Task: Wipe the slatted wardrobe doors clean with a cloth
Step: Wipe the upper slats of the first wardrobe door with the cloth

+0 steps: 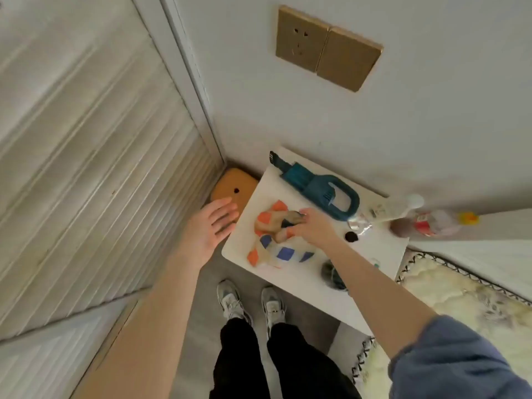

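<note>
A crumpled cloth (pixel 273 243) with orange and blue squares lies on the small white table (pixel 313 283). My right hand (pixel 312 227) rests on top of the cloth with its fingers closed into the fabric. My left hand (pixel 211 226) hovers open, fingers spread, just left of the table's edge and touches nothing. The slatted wardrobe door (pixel 95 174) fills the left side of the view, a little away from both hands.
A teal handheld vacuum (pixel 322 188) lies at the back of the table, with bottles (pixel 426 220), a dark lid (pixel 351 237) and a dark round object (pixel 332 275) to the right. An orange object (pixel 233 187) sits in the floor corner. A fluffy rug (pixel 449 306) lies right.
</note>
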